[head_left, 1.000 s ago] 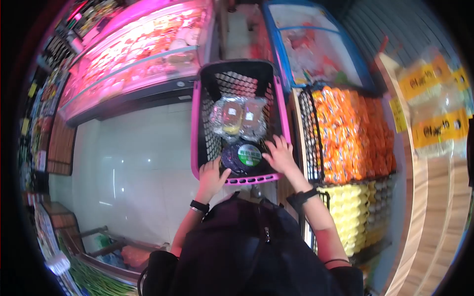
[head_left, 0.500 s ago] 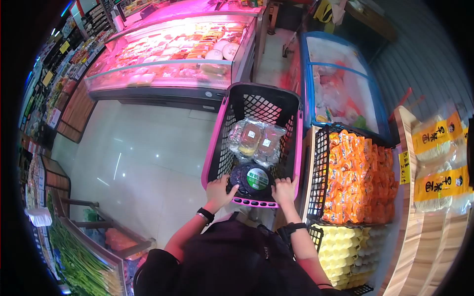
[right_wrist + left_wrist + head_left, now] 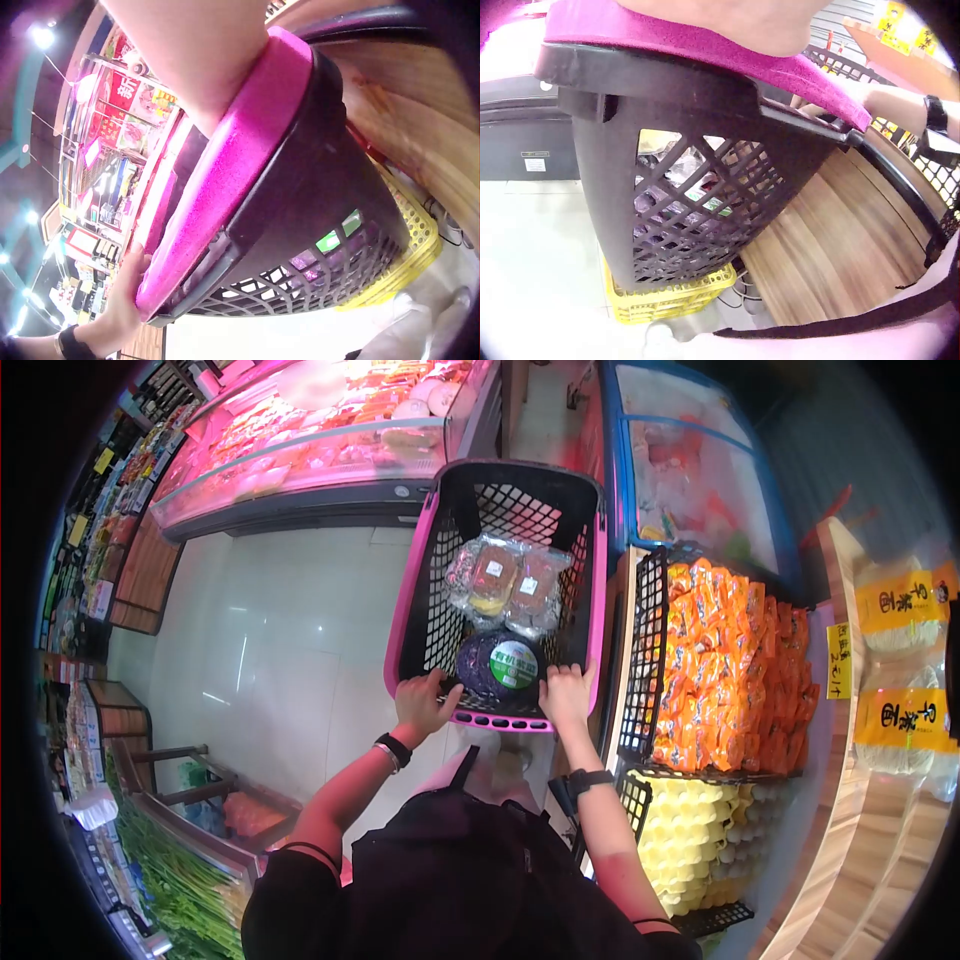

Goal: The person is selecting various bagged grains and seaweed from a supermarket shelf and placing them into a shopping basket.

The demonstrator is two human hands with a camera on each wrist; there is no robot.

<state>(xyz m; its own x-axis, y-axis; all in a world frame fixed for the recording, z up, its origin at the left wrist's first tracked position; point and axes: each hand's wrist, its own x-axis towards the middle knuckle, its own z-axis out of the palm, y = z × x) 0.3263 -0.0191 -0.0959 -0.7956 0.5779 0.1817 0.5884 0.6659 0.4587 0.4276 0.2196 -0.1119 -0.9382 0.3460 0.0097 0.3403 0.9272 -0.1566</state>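
Observation:
A black lattice shopping basket (image 3: 412, 622) with a pink rim stands right in front of me. My left hand (image 3: 422, 705) grips its near left corner, fingers bent over the rim. At the near right corner my right hand (image 3: 566, 698) holds the rim, fingers curled over it. Inside, close to the hands, lies a dark purple round item (image 3: 478, 668) with a green and white label (image 3: 513, 664). Beyond it are two clear film-wrapped packs (image 3: 490, 575) with small white stickers. In the left wrist view, a yellow crate (image 3: 671, 304) shows under the basket.
A pink-lit meat display case (image 3: 320, 470) is ahead left, a blue-framed chest freezer (image 3: 690, 480) ahead right. Close on the right stand orange packets (image 3: 710, 670) and yellow egg trays (image 3: 685, 840). Green vegetables (image 3: 180, 870) lie at lower left beside pale floor tiles (image 3: 260, 650).
My right hand, earlier spread-fingered over the basket's right side, has come down to the near rim and curled on it. The left hand stays at its corner. The head view has shifted.

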